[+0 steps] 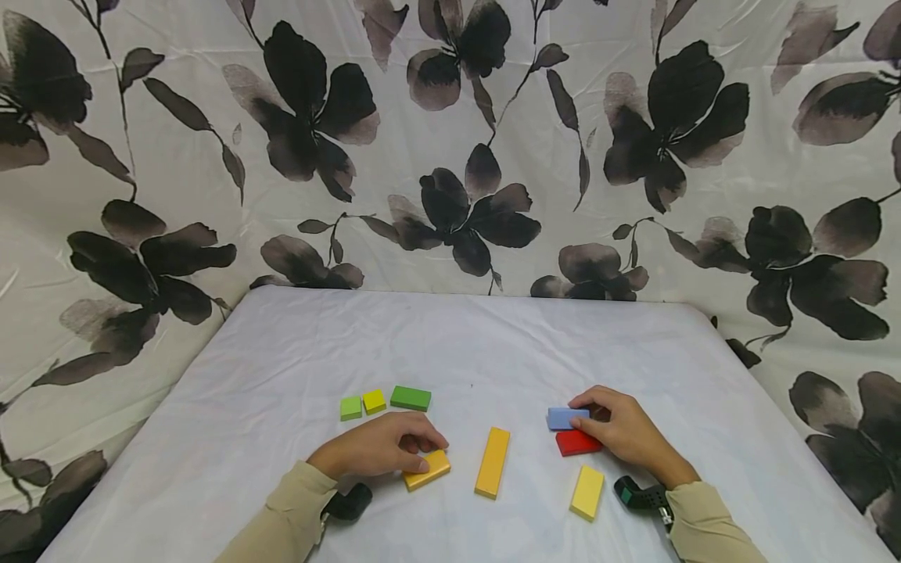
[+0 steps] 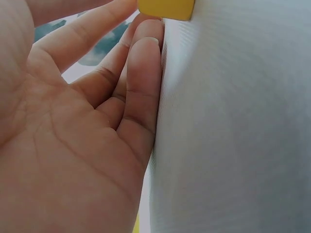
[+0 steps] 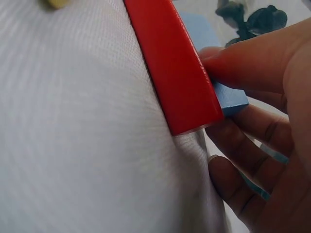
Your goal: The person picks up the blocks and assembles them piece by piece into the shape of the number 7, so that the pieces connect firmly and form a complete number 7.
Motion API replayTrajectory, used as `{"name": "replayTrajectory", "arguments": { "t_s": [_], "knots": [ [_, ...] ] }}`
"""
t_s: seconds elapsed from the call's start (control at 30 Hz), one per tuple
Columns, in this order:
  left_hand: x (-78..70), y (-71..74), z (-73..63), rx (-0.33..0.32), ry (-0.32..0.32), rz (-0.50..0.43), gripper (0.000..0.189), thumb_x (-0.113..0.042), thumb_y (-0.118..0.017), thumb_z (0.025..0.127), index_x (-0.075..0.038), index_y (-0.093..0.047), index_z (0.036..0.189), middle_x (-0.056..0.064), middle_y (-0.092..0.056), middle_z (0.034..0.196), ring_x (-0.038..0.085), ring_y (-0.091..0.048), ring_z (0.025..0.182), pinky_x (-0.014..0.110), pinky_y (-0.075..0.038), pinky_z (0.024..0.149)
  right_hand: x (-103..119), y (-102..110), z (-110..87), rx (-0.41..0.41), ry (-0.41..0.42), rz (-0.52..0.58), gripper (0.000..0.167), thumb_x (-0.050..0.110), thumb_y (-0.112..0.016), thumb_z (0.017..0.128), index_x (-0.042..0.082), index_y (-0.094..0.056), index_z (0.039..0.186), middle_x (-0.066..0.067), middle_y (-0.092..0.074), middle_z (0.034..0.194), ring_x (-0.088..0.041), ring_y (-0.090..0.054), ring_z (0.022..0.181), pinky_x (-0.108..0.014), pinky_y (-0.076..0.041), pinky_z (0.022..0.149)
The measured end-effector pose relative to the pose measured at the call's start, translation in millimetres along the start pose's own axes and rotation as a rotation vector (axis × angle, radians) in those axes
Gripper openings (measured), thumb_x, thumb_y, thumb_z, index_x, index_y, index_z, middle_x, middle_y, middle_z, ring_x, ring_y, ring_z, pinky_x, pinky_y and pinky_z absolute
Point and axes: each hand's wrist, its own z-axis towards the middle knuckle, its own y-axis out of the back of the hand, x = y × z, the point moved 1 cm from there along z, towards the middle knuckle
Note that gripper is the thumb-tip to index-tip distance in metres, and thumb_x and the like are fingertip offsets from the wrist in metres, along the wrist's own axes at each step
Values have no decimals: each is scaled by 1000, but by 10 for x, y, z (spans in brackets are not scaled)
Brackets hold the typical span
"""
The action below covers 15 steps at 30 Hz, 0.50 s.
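The left hand [image 1: 383,447] pinches 1 orange block [image 1: 432,471]; the right hand [image 1: 626,426] grips 1 blue block [image 1: 563,419]. Between the hands lies 1 long bar [image 1: 492,463].

Soft, even light fills the head view; shadows on the white cloth-covered desk [image 1: 450,344] are faint. Wrist views look dimmer, desk blurred, thin glare edging the red rectangular block [image 3: 175,68].

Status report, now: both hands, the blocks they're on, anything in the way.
Left hand gripping an orange block. Right hand pinching the blue block. Red block close beside the blue, possibly crowding the right thumb.
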Motion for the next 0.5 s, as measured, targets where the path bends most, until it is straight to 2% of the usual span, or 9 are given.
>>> {"name": "replayTrajectory", "arguments": {
  "t_s": [0.5],
  "knots": [
    [-42, -10, -9, 27, 7, 9, 30, -15, -71, 94, -24, -71, 123, -14, -61, 108, 10, -57, 101, 27, -48, 92, 9, 52, 40, 57, 11, -8, 21, 15, -74, 92, 15, -72, 113, 6, -65, 105, -14, -59, 89, -27, -53, 79]
  ]
}}
